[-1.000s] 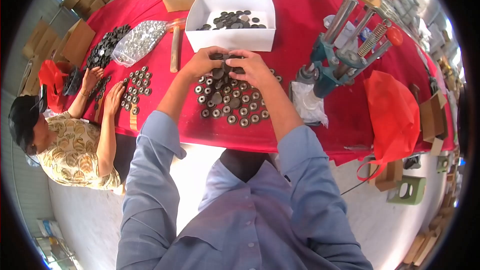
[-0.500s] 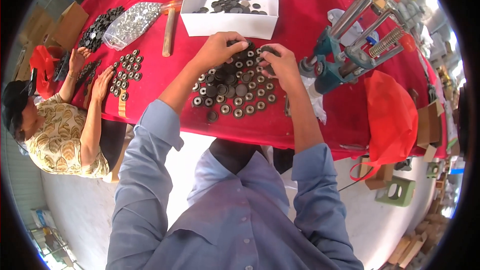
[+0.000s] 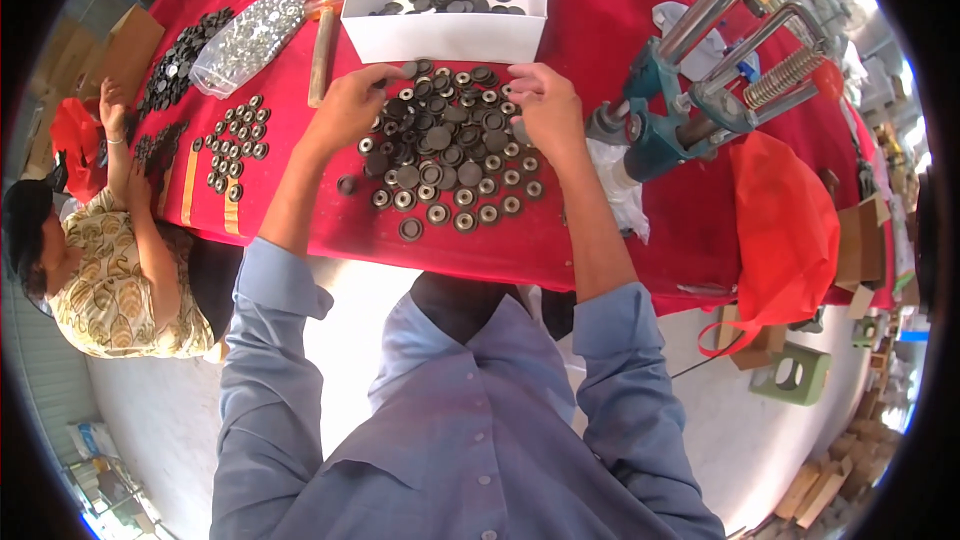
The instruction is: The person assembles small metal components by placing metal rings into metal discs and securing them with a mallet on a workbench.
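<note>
A broad pile of round black discs (image 3: 455,145), several with pale metal rings and centre holes, lies spread on the red-covered table. At its left edge is my left hand (image 3: 347,108), thumb and fingers apart, fingertips beside a dark disc (image 3: 410,69). My right hand (image 3: 547,112) rests at the pile's right edge with its fingers loosely parted. Another disc (image 3: 520,130) shows partly under its palm side. I see nothing gripped in either hand. Just beyond the pile stands a white open box (image 3: 445,40) with more dark discs in it.
A teal hand press (image 3: 665,130) stands to the right, with a red bag (image 3: 785,230) beyond it. At the left are a hammer (image 3: 322,58), a clear bag of metal parts (image 3: 250,45) and rows of discs (image 3: 238,145). A co-worker (image 3: 125,270) sits at the far left.
My hands have moved apart, the left one leftward, and the dark discs they carried are gone from them. Many more black discs now cover the pile. The co-worker's hands have shifted.
</note>
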`<state>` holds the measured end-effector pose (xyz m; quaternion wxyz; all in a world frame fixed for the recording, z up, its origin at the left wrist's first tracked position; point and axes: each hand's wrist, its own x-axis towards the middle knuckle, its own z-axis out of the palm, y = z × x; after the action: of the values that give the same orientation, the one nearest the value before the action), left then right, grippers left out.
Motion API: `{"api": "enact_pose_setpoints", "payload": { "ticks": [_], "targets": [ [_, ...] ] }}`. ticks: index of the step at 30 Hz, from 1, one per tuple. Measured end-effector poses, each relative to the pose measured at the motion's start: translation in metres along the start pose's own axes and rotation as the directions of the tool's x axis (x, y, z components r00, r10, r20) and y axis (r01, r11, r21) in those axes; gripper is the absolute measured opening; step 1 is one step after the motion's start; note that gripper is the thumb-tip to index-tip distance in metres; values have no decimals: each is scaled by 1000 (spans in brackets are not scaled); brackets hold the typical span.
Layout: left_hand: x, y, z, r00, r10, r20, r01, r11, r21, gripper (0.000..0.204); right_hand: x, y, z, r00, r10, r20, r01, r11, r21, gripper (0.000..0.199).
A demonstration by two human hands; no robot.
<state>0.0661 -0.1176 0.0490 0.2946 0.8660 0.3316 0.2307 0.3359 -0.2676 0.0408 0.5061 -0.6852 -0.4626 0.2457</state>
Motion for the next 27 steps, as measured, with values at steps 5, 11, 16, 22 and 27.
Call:
{"api": "enact_pose_setpoints", "payload": {
  "ticks": [5,11,16,22,27],
  "targets": [
    [-32,-7,-7,996,-15,-91,1,989,-149,31,-23,3,-14,998,-36,-60,28,990,-139,38],
    [-97,-9,-11,954,-202,-223,128,943,-308,32,-48,14,-15,985,-167,-40,151,953,-262,36],
    [-164,-16,-4,887,-375,-268,313,917,-248,28,-72,18,-33,972,-235,13,224,909,-350,33],
    [-186,-14,13,924,-131,-359,141,990,0,32,-88,5,-28,982,-177,70,190,904,-384,26],
    [-189,-11,23,945,52,-322,19,977,214,32,-89,-4,-18,976,-206,75,219,911,-351,23]
  ]
}}
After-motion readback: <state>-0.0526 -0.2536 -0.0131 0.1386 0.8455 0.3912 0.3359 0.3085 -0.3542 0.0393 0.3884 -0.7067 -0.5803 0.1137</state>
